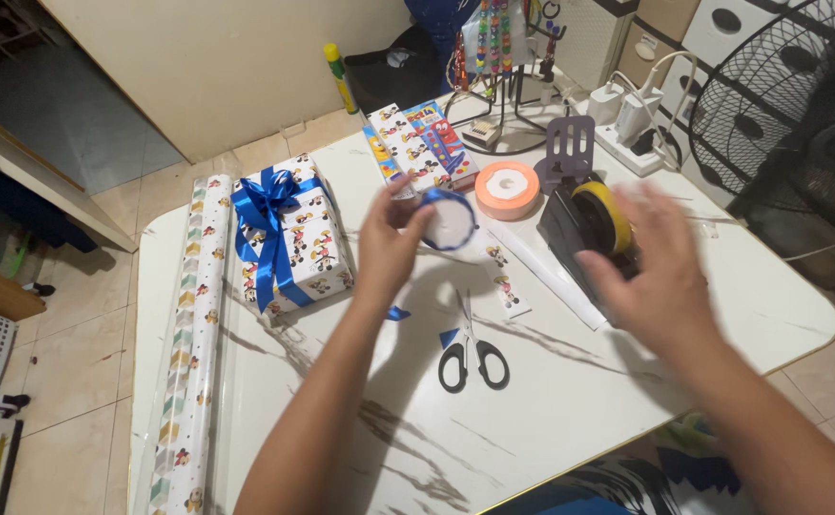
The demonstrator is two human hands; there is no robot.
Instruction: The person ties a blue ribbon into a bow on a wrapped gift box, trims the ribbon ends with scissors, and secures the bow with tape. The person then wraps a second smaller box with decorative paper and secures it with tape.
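My left hand [389,243] holds a roll of blue ribbon [449,219] above the white marble-patterned table [551,401]. My right hand [651,272], blurred and with fingers spread, reaches over a black tape dispenser [570,234] carrying a yellow tape roll [600,212]; whether it touches the dispenser I cannot tell. A gift box [293,238] in cartoon-print paper with a blue bow lies left of my left hand. Black-handled scissors [472,355] lie on the table between my arms.
A roll of wrapping paper [188,343] lies along the table's left edge. An orange ribbon roll [507,189], a second wrapped box [422,143], a wire rack [503,57], a power strip [627,133] and a black fan [799,105] stand at the back.
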